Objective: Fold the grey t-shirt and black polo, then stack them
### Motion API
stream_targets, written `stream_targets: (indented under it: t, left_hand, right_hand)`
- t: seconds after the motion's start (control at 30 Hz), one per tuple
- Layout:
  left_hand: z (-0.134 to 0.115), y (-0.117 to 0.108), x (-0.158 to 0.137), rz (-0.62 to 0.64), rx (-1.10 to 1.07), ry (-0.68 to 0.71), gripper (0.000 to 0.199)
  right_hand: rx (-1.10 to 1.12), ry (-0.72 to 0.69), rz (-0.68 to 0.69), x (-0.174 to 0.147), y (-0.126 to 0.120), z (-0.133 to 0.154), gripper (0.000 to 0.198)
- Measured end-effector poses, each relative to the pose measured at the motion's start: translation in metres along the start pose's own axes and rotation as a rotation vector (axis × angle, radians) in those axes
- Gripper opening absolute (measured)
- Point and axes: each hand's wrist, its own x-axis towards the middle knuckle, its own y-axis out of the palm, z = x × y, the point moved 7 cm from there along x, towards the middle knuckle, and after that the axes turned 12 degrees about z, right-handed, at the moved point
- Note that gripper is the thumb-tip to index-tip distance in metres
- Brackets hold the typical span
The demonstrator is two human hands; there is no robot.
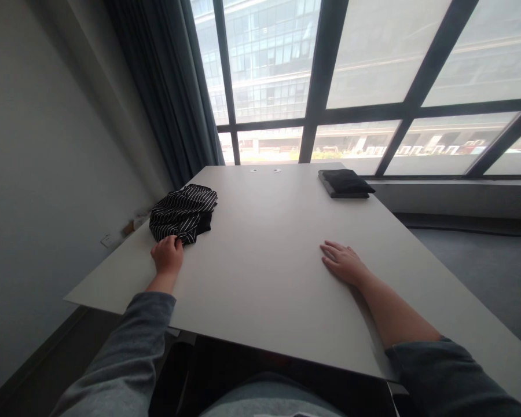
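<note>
Black-and-white striped cloth (183, 205): bunched on left side of worktop (260, 266), no clear long axis, just beyond your left hand (167, 253), nearer one, curled closed on its near edge. Your right hand (342, 262): well apart, open, palm down.

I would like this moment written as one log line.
left hand: gripping near edge of striped cloth | right hand: palm down on white table | dark bundle: table's far right, untouched

White-striped black cloth (180, 208), black bundle (347, 182), white table (260, 266), grey sleeves (128, 353)
</note>
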Motion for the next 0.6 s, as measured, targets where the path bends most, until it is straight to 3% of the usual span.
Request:
stream_targets:
  t: [0.13, 0.27, 0.37, 0.47, 0.6]
  left_hand:
    - [-0.053, 0.020, -0.021, 0.106, -0.143, 0.203, 0.027]
    - [-0.124, 0.041, -0.063, 0.225, -0.261, 0.418, 0.019]
    - [-0.177, 0.049, -0.097, 0.358, -0.391, 0.562, 0.020]
    - [-0.222, 0.048, -0.126, 0.636, -0.759, 0.672, 0.025]
    - [-0.250, 0.037, -0.148, 0.927, -1.122, 0.675, 0.034]
  right_hand:
    - [0.024, -0.017, -0.053, 0.000, -0.001, 0.000, 0.054]
    - [0.106, -0.123, -0.153, -0.002, -0.005, 0.017, 0.050]
    - [0.186, -0.278, -0.184, -0.007, -0.004, 0.051, 0.048]
    - [0.253, -0.453, -0.151, -0.015, 0.000, 0.097, 0.051]
    - [0.312, -0.589, -0.149, -0.024, -0.002, 0.152, 0.064]
